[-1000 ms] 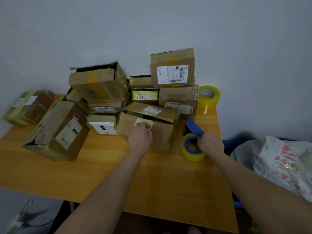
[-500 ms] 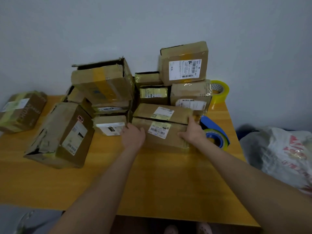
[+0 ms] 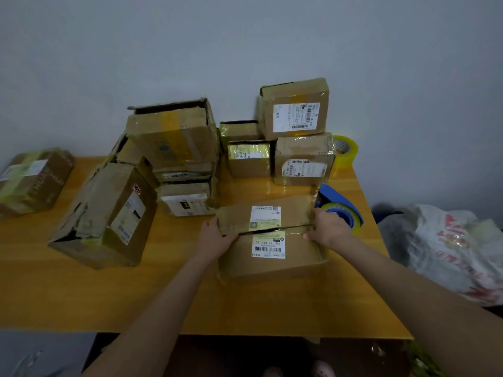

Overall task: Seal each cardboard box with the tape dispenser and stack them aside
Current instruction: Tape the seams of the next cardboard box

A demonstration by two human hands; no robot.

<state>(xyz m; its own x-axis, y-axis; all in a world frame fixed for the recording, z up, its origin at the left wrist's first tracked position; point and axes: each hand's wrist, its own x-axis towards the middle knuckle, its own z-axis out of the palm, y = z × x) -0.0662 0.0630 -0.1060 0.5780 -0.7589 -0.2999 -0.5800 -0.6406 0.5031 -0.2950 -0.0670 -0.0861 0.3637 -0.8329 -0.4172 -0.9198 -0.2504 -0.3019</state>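
- Between both hands, flat on table (image 3: 245, 303): box (image 3: 272, 265), labels up, flap seam slightly gaping.
- Left hand (image 3: 215, 236): clamped on box's left end, at the seam.
- Right hand (image 3: 326, 227): grasping box's right end, fingers curled over the edge.
- Just behind right hand: blue tape dispenser (image 3: 343, 205); contact not discernible.
- Beyond both hands: pile of boxes (image 3: 174, 137); tape roll (image 3: 345, 151) well behind right hand.

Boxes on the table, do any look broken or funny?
Yes. The big box at the left front is torn and crumpled along one side. The top box in the middle has a ragged, gaping flap.
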